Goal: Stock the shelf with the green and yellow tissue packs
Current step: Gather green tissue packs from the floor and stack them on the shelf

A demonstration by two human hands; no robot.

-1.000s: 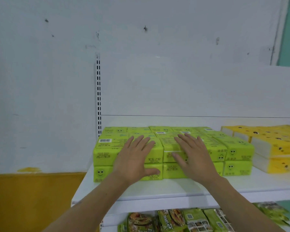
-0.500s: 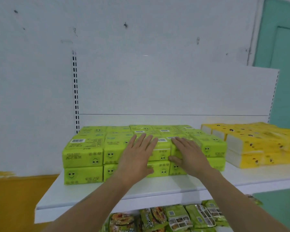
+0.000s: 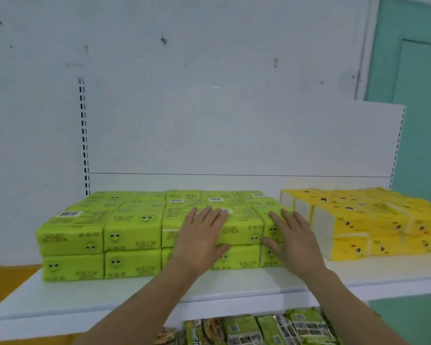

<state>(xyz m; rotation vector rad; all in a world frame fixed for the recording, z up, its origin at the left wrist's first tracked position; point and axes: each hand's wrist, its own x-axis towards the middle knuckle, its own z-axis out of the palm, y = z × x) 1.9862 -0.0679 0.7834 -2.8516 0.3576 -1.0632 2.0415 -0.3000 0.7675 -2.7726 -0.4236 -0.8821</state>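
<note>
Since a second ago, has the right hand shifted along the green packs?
Yes. The right hand slid rightward along the green packs, from the middle columns to the end column nearest the yellow packs.

A white wall (image 3: 209,46) filled most of the frame, scuffed and flecked with a few dark marks (image 3: 163,40) across its upper part. A slotted upright (image 3: 84,135) ran down left of centre and a second upright (image 3: 397,145) down the right, with a plain white back panel (image 3: 234,135) between them, crossed low by a thin seam (image 3: 234,174). A teal door (image 3: 421,120) occupied the upper right. An orange-yellow band (image 3: 8,282) coloured the wall at lower left. A white shelf (image 3: 110,300) spanned the lower frame under soft, even light.
</note>
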